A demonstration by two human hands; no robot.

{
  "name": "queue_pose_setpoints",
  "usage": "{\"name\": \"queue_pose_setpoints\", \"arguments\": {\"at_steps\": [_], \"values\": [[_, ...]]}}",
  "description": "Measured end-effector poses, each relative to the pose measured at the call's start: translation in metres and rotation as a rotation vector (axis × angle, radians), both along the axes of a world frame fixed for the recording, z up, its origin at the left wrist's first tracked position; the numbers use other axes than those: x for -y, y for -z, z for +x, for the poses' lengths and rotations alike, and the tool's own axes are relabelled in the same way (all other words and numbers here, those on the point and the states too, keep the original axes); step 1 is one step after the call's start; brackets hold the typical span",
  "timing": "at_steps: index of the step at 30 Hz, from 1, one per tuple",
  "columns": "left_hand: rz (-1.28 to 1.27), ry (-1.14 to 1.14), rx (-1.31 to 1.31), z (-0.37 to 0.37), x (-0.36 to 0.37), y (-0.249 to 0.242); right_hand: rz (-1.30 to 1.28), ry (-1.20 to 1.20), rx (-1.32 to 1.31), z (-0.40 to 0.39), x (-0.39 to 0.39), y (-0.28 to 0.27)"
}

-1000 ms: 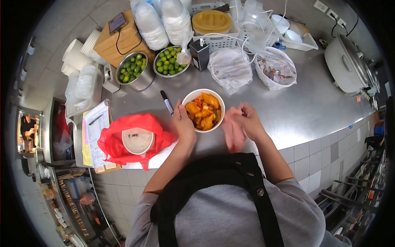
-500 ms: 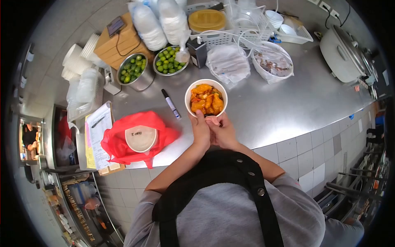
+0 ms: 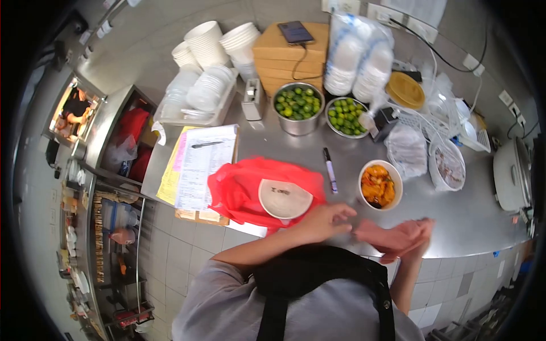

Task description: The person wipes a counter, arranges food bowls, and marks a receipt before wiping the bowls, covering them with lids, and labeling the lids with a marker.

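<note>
Closest to the body, the left hand [image 3: 324, 219] and right hand [image 3: 418, 241] together hold a thin pink bag [image 3: 389, 237] just above the front edge of the steel worktop [image 3: 455, 219]: the left hand pinches one end with curled fingers, and the blurred right hand grips the other. Just beyond them stands an open white bowl [image 3: 380, 184] of orange food. Left of it, a lidded bowl [image 3: 285, 198] sits in a red bag [image 3: 242, 190], with a marker [image 3: 330, 170] between the two bowls. Farther back are two metal bowls of limes [image 3: 298, 103] and stacked cups [image 3: 205, 42].
</note>
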State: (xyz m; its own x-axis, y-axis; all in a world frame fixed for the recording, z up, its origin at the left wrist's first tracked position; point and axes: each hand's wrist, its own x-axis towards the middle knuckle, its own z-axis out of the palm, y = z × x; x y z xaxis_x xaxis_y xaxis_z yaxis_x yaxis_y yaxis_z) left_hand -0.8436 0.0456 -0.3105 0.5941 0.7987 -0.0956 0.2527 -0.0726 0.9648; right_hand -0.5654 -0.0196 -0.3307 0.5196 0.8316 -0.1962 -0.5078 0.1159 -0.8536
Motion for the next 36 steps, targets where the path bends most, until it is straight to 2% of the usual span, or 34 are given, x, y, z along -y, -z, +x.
{"name": "queue_pose_setpoints", "arguments": {"at_steps": [2,3,4,5,6,7,8,9,10,11,12,14,17,20,23,26,29,31,32,33,35,36], "values": [[0.086,-0.161,0.036,-0.044,-0.033,-0.019,0.027,0.012,0.024,0.023,0.010,-0.006],[0.135,-0.261,0.066,-0.071,-0.056,-0.027,-0.108,0.076,0.290,0.037,0.013,0.004],[0.341,-0.381,-0.029,-0.100,-0.080,-0.043,-0.244,0.143,0.556,0.050,0.015,0.018],[0.292,-0.542,-0.109,-0.129,-0.108,-0.046,-0.381,0.215,0.824,0.055,0.019,0.028],[0.471,-0.692,-0.231,-0.164,-0.141,-0.040,-0.443,0.295,1.069,0.055,0.026,0.034],[0.664,-0.714,-0.371,-0.211,-0.176,-0.026,-0.504,0.374,1.314,0.054,0.031,0.039],[0.719,-0.778,-0.595,-0.243,-0.195,-0.030,-0.568,0.451,1.557,0.052,0.034,0.041],[0.818,-0.896,-0.727,-0.278,-0.214,-0.018,-0.640,0.422,1.421,0.041,0.036,0.031],[0.865,-0.890,-0.790,-0.312,-0.229,-0.009,-0.631,0.403,1.431,0.035,0.037,0.029],[0.810,-0.852,-0.913,-0.333,-0.236,-0.006,-0.629,0.385,1.441,0.028,0.041,0.028],[0.885,-0.735,-0.954,-0.358,-0.247,0.008,-0.627,0.366,1.456,0.024,0.045,0.027],[0.716,-0.582,-1.139,-0.368,-0.254,0.007,-0.623,0.354,1.429,0.018,0.046,0.028],[0.633,-0.491,-1.204,-0.371,-0.261,0.002,-0.621,0.351,1.448,-0.002,0.040,0.021],[0.656,-0.493,-1.193,-0.382,-0.271,-0.004,-0.575,0.384,1.377,-0.017,0.034,0.011],[0.487,-0.623,-0.933,-0.396,-0.278,-0.024,-0.571,0.401,1.413,-0.031,0.026,-0.006],[0.373,-0.640,-0.812,-0.394,-0.265,-0.065,-0.472,0.368,1.379,-0.041,0.016,-0.018],[0.409,-0.643,-0.565,-0.366,-0.228,-0.109,-0.315,0.350,1.161,-0.068,-0.007,-0.033],[0.362,-0.573,-0.342,-0.332,-0.201,-0.131,-0.212,0.248,1.259,-0.085,-0.019,-0.034],[0.318,-0.504,-0.126,-0.305,-0.183,-0.139,-0.159,0.113,1.158,-0.115,-0.030,-0.060],[0.266,-0.428,0.092,-0.277,-0.166,-0.140,-0.055,0.008,1.057,-0.122,-0.034,-0.047],[0.205,-0.291,0.178,-0.224,-0.138,-0.124,0.139,-0.239,0.957,-0.159,-0.047,-0.066],[0.212,-0.254,0.299,-0.188,-0.121,-0.110,0.205,-0.352,0.789,-0.175,-0.050,-0.077]]}}
